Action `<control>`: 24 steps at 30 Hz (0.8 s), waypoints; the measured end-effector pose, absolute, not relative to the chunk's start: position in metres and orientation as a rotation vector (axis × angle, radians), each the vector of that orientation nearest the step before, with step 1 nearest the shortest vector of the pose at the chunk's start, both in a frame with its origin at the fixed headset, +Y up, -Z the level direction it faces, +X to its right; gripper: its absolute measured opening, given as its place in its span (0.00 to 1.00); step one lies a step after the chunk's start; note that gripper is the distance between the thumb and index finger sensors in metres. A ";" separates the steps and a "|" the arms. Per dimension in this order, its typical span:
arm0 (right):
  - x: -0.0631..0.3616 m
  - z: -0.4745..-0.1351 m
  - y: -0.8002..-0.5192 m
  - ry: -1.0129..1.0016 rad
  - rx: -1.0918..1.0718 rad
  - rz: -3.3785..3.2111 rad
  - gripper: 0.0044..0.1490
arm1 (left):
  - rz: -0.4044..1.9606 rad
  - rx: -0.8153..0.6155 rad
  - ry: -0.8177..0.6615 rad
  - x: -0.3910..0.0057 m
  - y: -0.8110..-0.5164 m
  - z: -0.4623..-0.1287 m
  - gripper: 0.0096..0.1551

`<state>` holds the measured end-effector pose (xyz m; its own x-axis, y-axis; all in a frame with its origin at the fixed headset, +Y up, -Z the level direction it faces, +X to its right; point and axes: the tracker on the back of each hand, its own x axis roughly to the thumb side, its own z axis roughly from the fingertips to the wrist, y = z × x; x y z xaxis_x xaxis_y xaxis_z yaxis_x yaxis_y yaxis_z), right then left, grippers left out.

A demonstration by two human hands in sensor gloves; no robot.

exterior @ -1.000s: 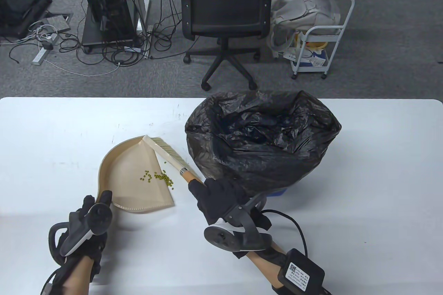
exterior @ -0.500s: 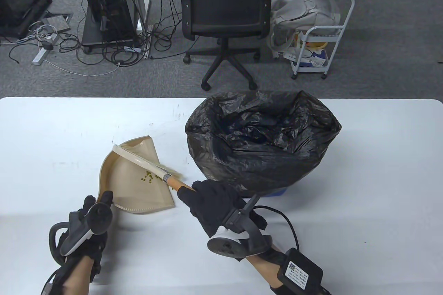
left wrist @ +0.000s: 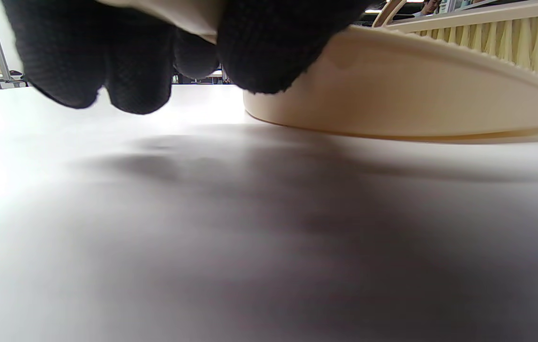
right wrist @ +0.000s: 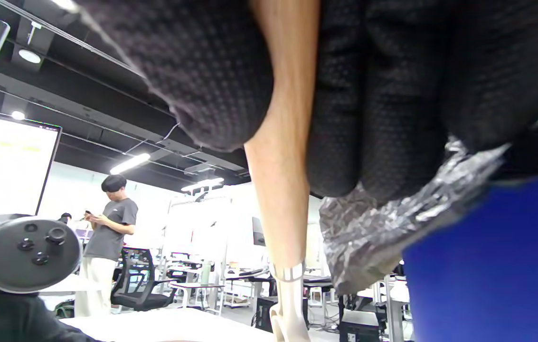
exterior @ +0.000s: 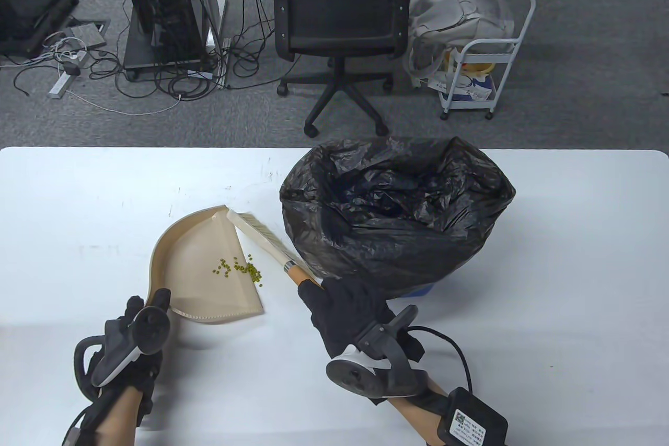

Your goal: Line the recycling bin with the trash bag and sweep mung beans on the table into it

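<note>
A beige dustpan (exterior: 198, 247) lies on the white table (exterior: 78, 195) with a small heap of green mung beans (exterior: 238, 268) near its right edge. My left hand (exterior: 141, 320) grips the dustpan's handle at its near end; the left wrist view shows the fingers (left wrist: 131, 61) curled over the pan (left wrist: 392, 95). My right hand (exterior: 345, 305) holds the wooden handle of a small brush (exterior: 261, 239), which lies along the pan's right edge with its bristles facing right. The blue recycling bin (exterior: 418, 290), lined with a black trash bag (exterior: 397, 210), stands just right of the brush.
Beyond the table's far edge stand an office chair (exterior: 339, 17), a white cart (exterior: 475, 69) and computer stands with cables. In the right wrist view a person (right wrist: 107, 247) stands in the background, and the blue bin wall (right wrist: 487, 266) is close to my right hand.
The brush swept left across the pan over the beans, then swung back right to the pan's right edge. The beans sit slightly further into the pan. My left hand stayed still.
</note>
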<state>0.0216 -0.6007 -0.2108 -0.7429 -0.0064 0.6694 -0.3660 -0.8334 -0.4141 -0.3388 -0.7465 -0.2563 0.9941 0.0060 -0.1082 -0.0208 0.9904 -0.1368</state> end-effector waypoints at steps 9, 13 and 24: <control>0.012 -0.206 -0.604 -0.778 1.133 2.512 0.31 | 0.017 -0.137 0.108 -0.339 -0.747 -0.256 0.43; 0.012 -0.204 -0.604 -0.803 1.174 2.438 0.31 | 0.019 -0.137 0.108 -0.339 -0.747 -0.256 0.43; 0.024 -0.198 -0.591 -0.874 1.032 2.563 0.31 | 0.014 -0.135 0.122 -0.342 -0.744 -0.256 0.43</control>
<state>0.0238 -0.5912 -0.1980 -0.7205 0.0021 0.6934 -0.4253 -0.7911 -0.4396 -0.3416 -0.7440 -0.2561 0.9925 0.0054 -0.1221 -0.0218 0.9908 -0.1335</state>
